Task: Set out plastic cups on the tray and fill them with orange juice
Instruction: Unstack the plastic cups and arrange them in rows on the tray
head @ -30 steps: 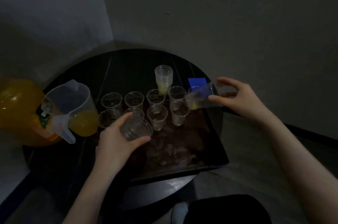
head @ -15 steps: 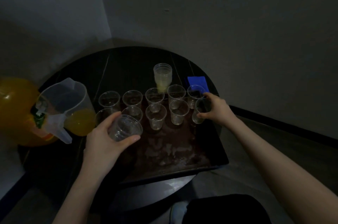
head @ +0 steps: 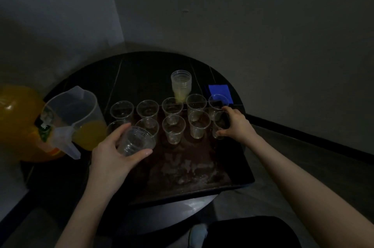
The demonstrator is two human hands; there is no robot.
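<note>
A dark tray (head: 240, 182) lies on a round black table. Several empty clear plastic cups stand in two rows at its far end. My right hand (head: 236, 124) curls round the rightmost cup of the near row (head: 220, 126), which stands upright on the tray. My left hand (head: 113, 152) holds a small nested stack of clear cups (head: 135, 140), tilted, above the tray's left side. A clear jug (head: 79, 118) with orange juice in its bottom stands left of the tray.
A taller stack of cups (head: 181, 83) stands behind the tray. A blue cloth (head: 219, 90) lies at the table's back right. A large orange juice bottle (head: 18, 122) sits at the far left. Walls close in behind.
My right hand brought a tilted cup down from the air and set it upright at the right end of the near row. My left hand barely moved.
</note>
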